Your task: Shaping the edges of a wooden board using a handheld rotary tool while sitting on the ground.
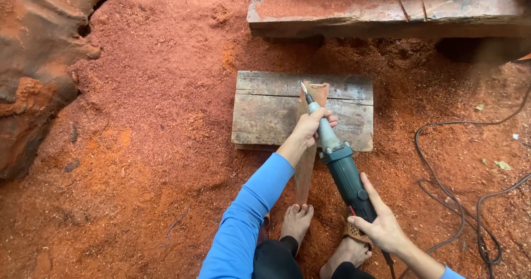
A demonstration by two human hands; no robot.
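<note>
Far left: a big rough log (33, 63), reddish and dusted, lying on the sawdust-covered floor (149, 146). No containers anywhere in view (only loose red sawdust heaped all round).

Toward the middle: a weathered grey wooden block (265, 110) sitting on the floor, serving as a low bench. Across its top, near the right half, a narrow carved wooden piece (306, 168), leaning from the block's far edge down over the near edge to the floor by a bare foot (296, 221).

Left hand (312, 125), blue-sleeved, closed round the metal neck of a green electric die grinder (345, 174) and pressing against the wooden piece, over the block's near edge. Grinder bit (305, 89) pointing at the upper end of the piece, near the block's far edge.

Right hand (379, 221) wrapped round the rear of the grinder body, fingers curled, thumb along the top.

Top right: a heavy plank (387, 8), sawdust on it. Far right: dark power cords (442, 185) looping across the floor.
</note>
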